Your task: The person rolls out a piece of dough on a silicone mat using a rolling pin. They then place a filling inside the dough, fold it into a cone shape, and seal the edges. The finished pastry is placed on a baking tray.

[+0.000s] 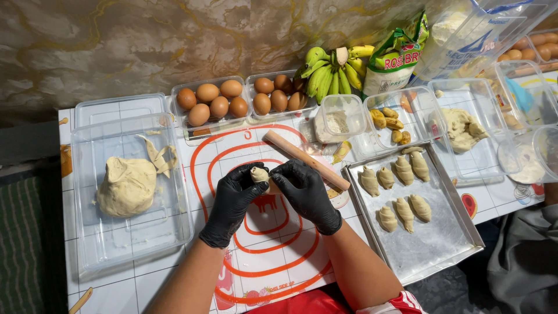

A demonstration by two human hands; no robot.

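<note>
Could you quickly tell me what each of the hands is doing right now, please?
Left hand: closed on the small pale dough piece, black glove on.
Right hand: closed on the same dough piece, fingertips pinching it.

Small dough piece (pixel 260 174) mostly hidden by black-gloved left hand (pixel 232 200) and right hand (pixel 305 193). Far-right egg tray (pixel 537 46) cut off by the frame edge.

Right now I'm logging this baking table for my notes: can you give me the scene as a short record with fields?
left hand: black-gloved left hand pinching a small dough piece
right hand: black-gloved right hand on the same piece
under hands: mat with red rings
behind hands: rolling pin
left side: dough lump in a clear tub
right side: metal tray with seven shaped pastries
back row: eggs, bananas
</note>
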